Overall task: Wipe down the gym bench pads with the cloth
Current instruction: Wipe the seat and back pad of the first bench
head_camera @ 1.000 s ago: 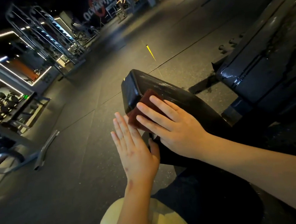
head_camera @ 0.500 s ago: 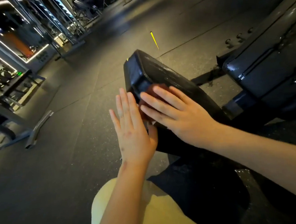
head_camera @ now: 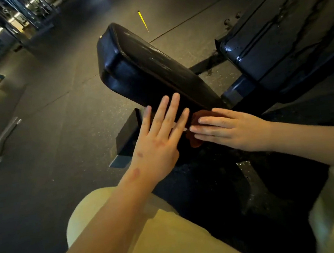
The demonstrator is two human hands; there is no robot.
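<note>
Far left, low on the dark floor [head_camera: 49, 117], a grey metal bar [head_camera: 2, 140]; behind it, along the top edge, dim racks [head_camera: 29, 15] (too blurred for detail). In the foreground, a knee in pale yellow shorts [head_camera: 113, 213]. Above that, left hand [head_camera: 157, 141] wide open, fingers straight and spread, laid flat against the near side of the black pad [head_camera: 152, 70], nothing held. Just right of those fingertips, reddish-brown cloth [head_camera: 201, 114] against the pad's near lower end, mostly covered. On top of it, right hand [head_camera: 233, 129], fingers straight and close together, pressing flat, not curled round the cloth. Beyond the pad, a thin yellow mark [head_camera: 143, 20] on the floor. Far right, apart from the first, a second pad [head_camera: 287, 33], larger, glossy and streaked.
</note>
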